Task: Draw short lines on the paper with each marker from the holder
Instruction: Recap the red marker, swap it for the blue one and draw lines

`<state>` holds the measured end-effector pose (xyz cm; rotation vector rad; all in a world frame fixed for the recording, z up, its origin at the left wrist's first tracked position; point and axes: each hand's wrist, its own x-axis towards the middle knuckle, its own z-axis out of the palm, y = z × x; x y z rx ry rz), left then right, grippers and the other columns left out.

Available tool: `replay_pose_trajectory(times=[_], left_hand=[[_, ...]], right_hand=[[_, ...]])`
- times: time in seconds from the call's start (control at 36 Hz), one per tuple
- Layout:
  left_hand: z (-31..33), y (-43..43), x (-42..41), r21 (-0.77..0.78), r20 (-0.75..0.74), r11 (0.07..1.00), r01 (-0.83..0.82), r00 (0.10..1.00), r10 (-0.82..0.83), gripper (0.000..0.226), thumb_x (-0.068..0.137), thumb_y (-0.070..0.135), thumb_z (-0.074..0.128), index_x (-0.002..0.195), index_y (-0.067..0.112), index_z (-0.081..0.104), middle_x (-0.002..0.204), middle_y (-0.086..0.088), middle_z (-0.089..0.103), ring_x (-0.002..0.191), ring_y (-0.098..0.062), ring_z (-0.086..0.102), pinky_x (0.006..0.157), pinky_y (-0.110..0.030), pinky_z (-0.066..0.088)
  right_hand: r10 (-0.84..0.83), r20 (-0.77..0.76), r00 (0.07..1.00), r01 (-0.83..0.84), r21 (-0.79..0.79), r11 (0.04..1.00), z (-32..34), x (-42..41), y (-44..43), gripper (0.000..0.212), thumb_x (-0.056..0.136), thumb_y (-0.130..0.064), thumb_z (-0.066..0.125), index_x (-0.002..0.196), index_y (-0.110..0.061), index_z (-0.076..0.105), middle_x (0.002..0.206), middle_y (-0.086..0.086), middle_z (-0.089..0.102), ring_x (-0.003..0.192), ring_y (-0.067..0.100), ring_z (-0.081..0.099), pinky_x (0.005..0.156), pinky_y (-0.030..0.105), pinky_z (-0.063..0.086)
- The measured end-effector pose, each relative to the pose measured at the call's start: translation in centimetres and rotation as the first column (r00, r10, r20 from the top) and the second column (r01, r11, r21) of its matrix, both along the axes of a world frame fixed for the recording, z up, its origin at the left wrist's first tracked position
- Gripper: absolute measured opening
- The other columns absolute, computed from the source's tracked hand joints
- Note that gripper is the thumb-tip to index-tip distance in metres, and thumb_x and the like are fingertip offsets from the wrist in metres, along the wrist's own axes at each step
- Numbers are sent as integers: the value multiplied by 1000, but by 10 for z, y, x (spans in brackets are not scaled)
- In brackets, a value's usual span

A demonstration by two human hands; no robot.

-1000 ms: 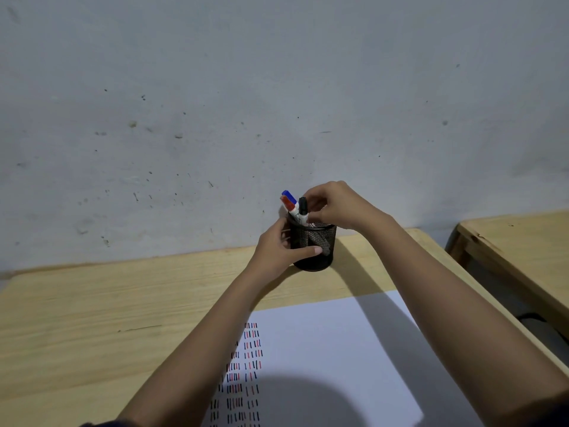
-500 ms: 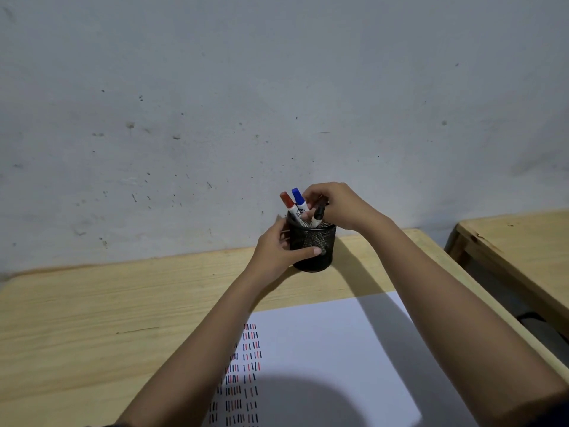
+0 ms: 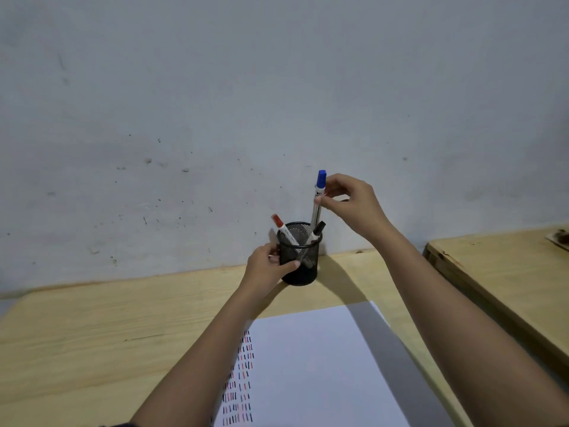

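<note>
A: Blue-capped marker [image 3: 317, 201], light and stiff, sits half-raised from the mesh holder [image 3: 299, 257]; right hand [image 3: 351, 204] fingers pinch its barrel below the cap.

B: Left hand [image 3: 267, 268] grips the holder on the worktop [image 3: 92, 334].

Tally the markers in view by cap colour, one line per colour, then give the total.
Blue cap: 1, the blue marker, lifted partly out of the holder in the right hand
Red cap: 1, the red marker, leaning in the holder
Black cap: 1, the black marker, leaning in the holder
Total: 3
</note>
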<state>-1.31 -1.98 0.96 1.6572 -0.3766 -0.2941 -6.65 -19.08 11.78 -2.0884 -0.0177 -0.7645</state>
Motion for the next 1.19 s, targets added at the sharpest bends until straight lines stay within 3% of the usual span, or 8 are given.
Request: replay_pose_trajectory(times=[0.06,0.14,0.25,0.39,0.67,0.97,1.08,1.19], left_hand=[[13,5,-11,14,5,1000,-24,1000,24,18,81,5,68,95,9,58,87,-4,61,78,-13,58,62,-19,56],[30,15,-20,95,182,990,-102,980,84,25,82,14,69,104,8,60,105,-14,63,87,-17,57,75,-29,55],[61,29,-44,-20,287,994,-111,951,112,22,85,21,65,102,7,65,100,-7,67,88,-16,61,74,-10,47],[91,47,-81,-168,385,986,-6,920,71,19,81,41,60,92,26,68,97,-12,71,97,-28,65,91,-37,52],[84,74,-123,-147,520,987,-67,843,135,10,82,15,69,91,11,71,90,-6,71,79,-6,64,74,-13,49],[67,116,-127,-362,227,919,-154,942,247,6,82,9,67,82,13,71,69,4,71,69,-7,67,77,-20,55],[57,126,-127,-479,34,864,-154,980,194,5,83,6,66,87,6,69,67,5,73,66,-4,68,71,-12,53],[49,128,-128,-544,-103,823,-165,986,129,8,84,6,64,90,4,69,71,4,74,70,-4,69,72,-11,54]], right_hand=[[-9,73,997,9,-2,1000,10,-14,7,17,78,-9,70,90,-21,66,82,-11,64,72,-6,58,67,9,48],[-13,162,987,18,-31,999,20,-35,21,17,79,-7,69,93,-16,67,88,-6,63,76,-5,59,68,10,48],[7,212,977,23,-140,990,20,-59,40,15,79,-10,68,93,-16,67,90,0,62,82,13,63,76,23,51],[48,183,982,6,-283,959,6,-82,61,16,79,-9,67,94,-14,68,86,0,60,82,13,60,77,24,49],[106,49,993,-75,-428,901,-17,-108,89,15,82,-14,63,96,-13,68,92,4,59,79,7,55,76,33,49],[260,-86,962,-238,211,948,-36,-122,96,12,73,-12,77,84,-13,71,74,4,68,73,19,66,66,24,48],[348,0,937,-302,497,814,-40,-125,104,10,74,-2,72,81,-8,68,66,6,68,63,14,65,56,15,49],[365,125,922,-307,812,497,-48,-121,123,10,80,3,64,78,-7,64,61,0,60,53,6,58,52,9,48]])
